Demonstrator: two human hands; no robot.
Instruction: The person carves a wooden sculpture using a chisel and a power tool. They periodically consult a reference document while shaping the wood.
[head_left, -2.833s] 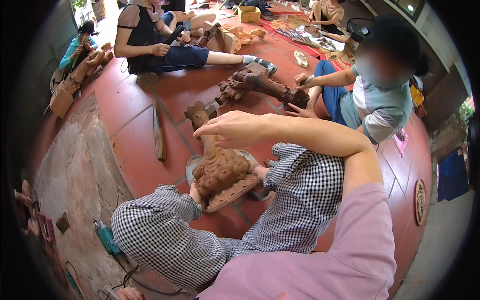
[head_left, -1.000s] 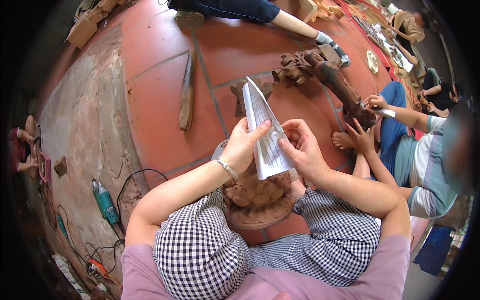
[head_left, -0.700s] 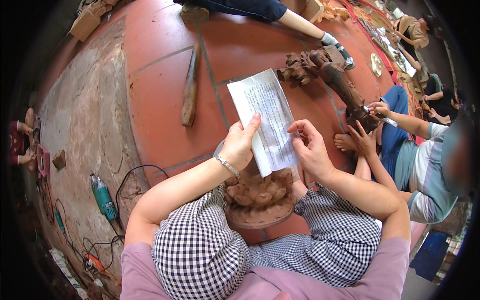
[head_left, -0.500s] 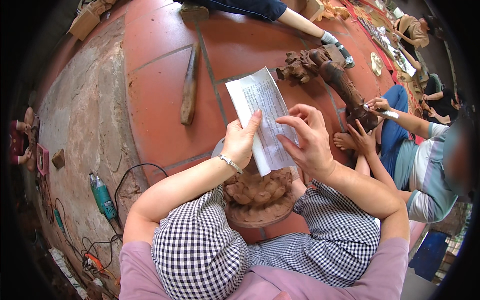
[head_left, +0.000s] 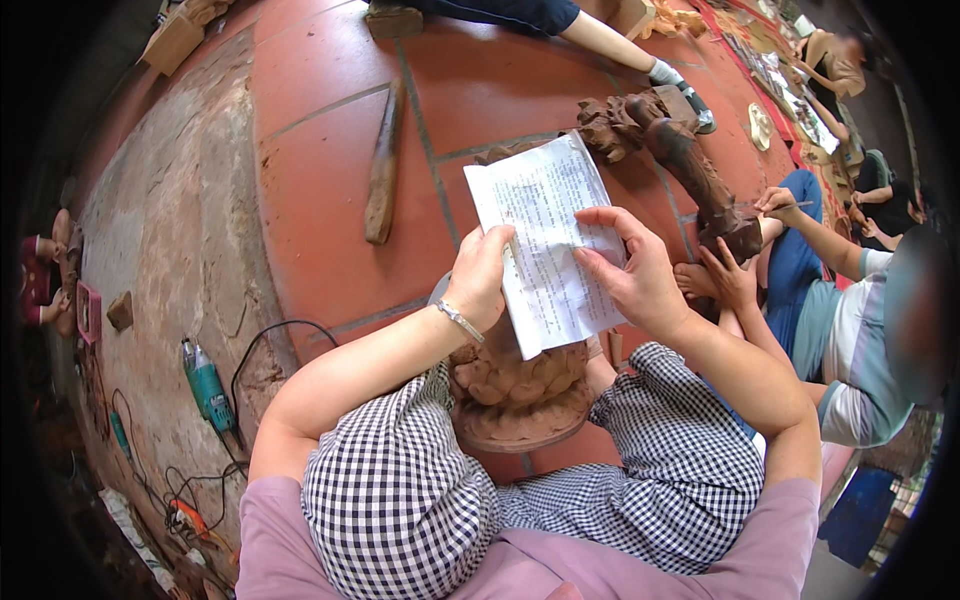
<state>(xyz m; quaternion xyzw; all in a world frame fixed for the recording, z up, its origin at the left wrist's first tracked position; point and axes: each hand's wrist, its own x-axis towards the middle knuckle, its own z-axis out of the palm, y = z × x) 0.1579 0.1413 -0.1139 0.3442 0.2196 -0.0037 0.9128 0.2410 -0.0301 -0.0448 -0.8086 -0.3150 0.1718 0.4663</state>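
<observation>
A folded white sheet of printed paper is held up over my lap. My left hand grips its left edge, thumb on top and the other fingers behind. My right hand is at the right side of the sheet, its index finger and thumb on the printed face; the remaining fingers are partly hidden. Below the paper, between my knees, stands a round brown wood carving with petal-shaped tiers; the paper covers its upper part.
A wooden mallet-like stick lies on the red tiles. A green power tool with a black cord rests on the concrete slab at left. At right, a co-worker works on a long dark wood carving. Other people sit farther back.
My right hand has come onto the paper, having been just off its right edge. The sheet has shifted slightly right and more of its printed face shows.
</observation>
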